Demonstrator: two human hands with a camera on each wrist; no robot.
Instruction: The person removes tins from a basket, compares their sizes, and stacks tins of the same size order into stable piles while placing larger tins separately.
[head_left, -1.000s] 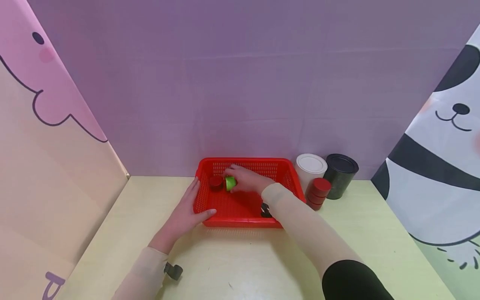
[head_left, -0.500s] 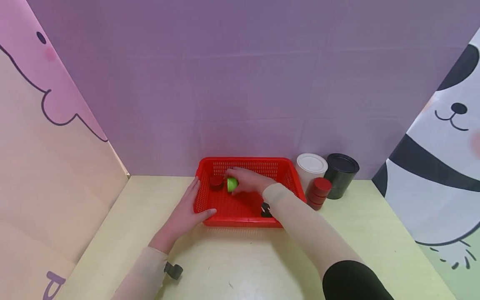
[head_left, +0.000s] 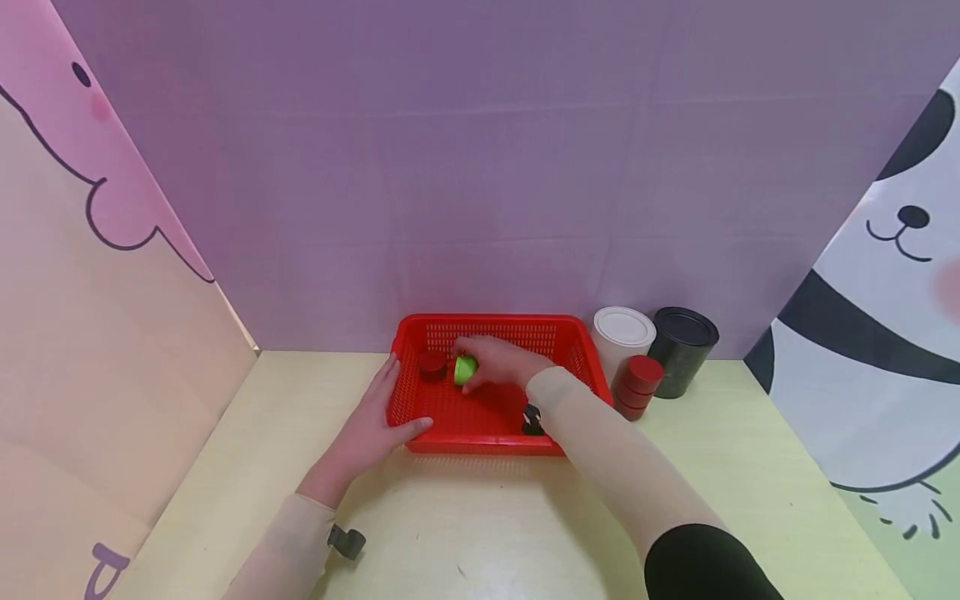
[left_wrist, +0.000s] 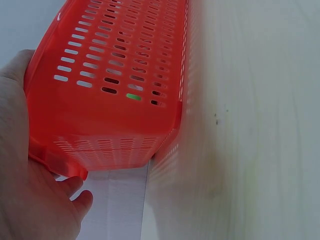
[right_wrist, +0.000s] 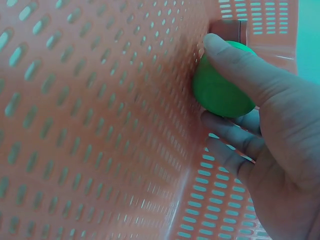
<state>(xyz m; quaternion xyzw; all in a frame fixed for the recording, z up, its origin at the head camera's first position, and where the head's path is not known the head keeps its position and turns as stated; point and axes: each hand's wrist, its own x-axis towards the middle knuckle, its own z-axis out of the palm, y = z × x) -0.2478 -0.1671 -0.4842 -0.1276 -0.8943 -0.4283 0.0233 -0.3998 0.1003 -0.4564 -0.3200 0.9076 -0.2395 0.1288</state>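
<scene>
My right hand is inside the red plastic basket and holds a small bright green rounded piece between thumb and fingers. In the right wrist view the thumb lies across the top of this green piece, with fingers beneath it, close to the perforated basket floor. Just left of it, a short dark red cylinder sits in the basket. My left hand holds the basket's near left corner, thumb over the front rim and fingers along the left rim. Its fingertips show beside the rim in the left wrist view.
Right of the basket stand a white lidded can, a black lidded can and a stack of dark red round pieces. A purple cloth wall rises behind the pale wooden table.
Over the last second my right hand has shifted slightly right with the green piece, a little away from the red cylinder. My left hand and the basket have stayed in place.
</scene>
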